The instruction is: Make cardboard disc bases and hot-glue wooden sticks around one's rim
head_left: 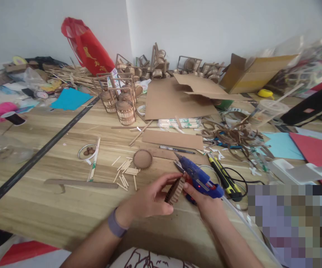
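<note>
My left hand (pixel 151 199) pinches a small round corrugated cardboard disc (pixel 174 190) on edge, just above the wooden table (pixel 52 201). My right hand (pixel 202 199) grips a blue hot glue gun (pixel 198 178), whose nozzle points up and left, close above the disc. A second round cardboard disc (pixel 142 159) lies flat on the table beyond my hands, with several short wooden sticks (pixel 126 173) beside it. A grey band sits on my left wrist.
A yellow-black utility knife (pixel 225 178) and a black cable lie right of the glue gun. Cardboard sheets (pixel 174 98), small stick lanterns (pixel 124 108), a red bag (pixel 90 46), an open box (pixel 250 74), blue and red paper and a plastic cup crowd the far side.
</note>
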`<state>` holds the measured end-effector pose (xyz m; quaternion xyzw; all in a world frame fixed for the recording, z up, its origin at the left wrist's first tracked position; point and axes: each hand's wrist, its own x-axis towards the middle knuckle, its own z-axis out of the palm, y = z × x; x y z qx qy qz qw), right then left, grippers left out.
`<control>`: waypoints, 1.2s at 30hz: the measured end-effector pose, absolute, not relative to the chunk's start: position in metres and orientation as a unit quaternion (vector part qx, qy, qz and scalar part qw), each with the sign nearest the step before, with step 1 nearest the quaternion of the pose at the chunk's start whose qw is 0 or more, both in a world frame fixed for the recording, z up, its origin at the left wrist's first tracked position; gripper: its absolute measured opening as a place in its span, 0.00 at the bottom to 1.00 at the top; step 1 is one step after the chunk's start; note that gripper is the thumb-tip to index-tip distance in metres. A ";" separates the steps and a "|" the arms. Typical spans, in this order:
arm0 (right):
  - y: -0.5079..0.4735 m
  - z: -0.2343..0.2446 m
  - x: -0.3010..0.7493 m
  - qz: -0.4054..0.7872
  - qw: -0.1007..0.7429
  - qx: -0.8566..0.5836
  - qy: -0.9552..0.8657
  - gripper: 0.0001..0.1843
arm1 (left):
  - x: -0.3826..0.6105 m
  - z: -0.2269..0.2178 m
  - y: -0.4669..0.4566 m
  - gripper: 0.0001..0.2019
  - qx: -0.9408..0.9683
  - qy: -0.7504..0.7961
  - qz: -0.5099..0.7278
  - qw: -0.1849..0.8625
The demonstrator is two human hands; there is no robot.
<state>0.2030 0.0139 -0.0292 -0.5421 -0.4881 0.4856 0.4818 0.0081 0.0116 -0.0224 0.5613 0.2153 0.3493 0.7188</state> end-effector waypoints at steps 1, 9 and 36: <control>0.014 -0.028 0.203 0.480 0.477 -0.543 -0.497 0.17 | 0.008 -0.022 0.011 0.36 0.565 0.220 0.350 0.715; 0.012 -0.015 0.198 0.435 0.451 -0.543 -0.559 0.12 | 0.007 -0.014 0.007 0.37 0.607 0.252 0.338 0.673; -0.002 0.002 0.194 0.310 0.405 -0.552 -0.659 0.13 | -0.004 -0.010 0.010 0.34 0.705 0.470 0.444 0.291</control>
